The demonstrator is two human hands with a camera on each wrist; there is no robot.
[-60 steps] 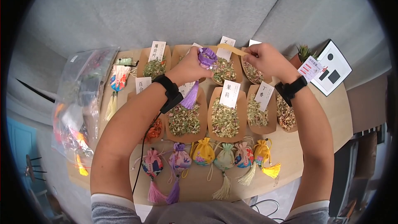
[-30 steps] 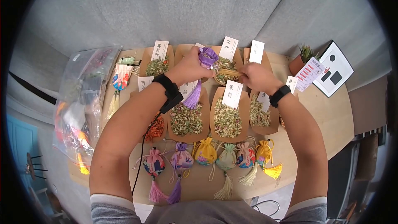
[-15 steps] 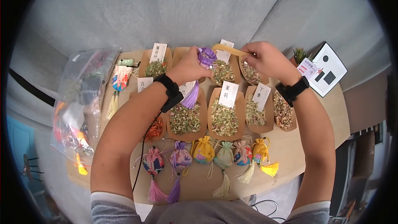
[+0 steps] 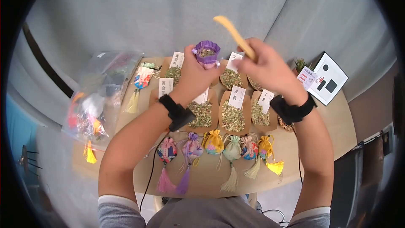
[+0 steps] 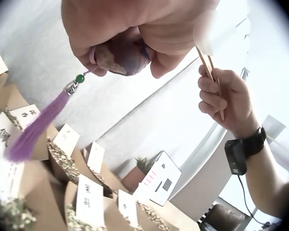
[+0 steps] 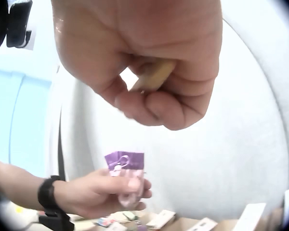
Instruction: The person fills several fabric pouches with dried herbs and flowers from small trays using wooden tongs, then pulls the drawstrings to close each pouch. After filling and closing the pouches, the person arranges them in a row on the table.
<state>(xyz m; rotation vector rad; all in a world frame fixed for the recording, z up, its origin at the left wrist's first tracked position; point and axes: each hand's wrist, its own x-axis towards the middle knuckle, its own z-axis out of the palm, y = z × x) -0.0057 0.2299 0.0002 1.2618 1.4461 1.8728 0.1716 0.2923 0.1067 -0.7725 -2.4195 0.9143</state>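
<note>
My left hand (image 4: 196, 74) grips a small drawstring pouch (image 4: 206, 60) with a purple collar and pink body. Its mouth gapes upward, and dried herbs (image 4: 206, 52) show inside. A purple tassel (image 5: 38, 122) hangs from the pouch below a green bead (image 5: 80, 78) in the left wrist view. To the right, my right hand (image 4: 268, 65) holds wooden tongs (image 4: 232, 31), raised with the tips up and leaning toward the pouch. The two thin arms of the tongs show in the left wrist view, standing slightly apart at the tips. Nothing is visible between them.
Cardboard trays (image 4: 222, 106) of dried herbs with name cards (image 4: 238, 96) stand in two rows. Several tasselled pouches (image 4: 214, 142) line the near side. A plastic bag (image 4: 112, 76) and another pouch (image 4: 143, 78) lie left; a framed board (image 4: 329, 78) and potted plant (image 4: 299, 65) stand right.
The tongs dipped to a back tray beside the pouch, then rose; now they are higher, tips turned upward. The left hand has lifted the pouch slightly, its mouth now facing the head view more.
</note>
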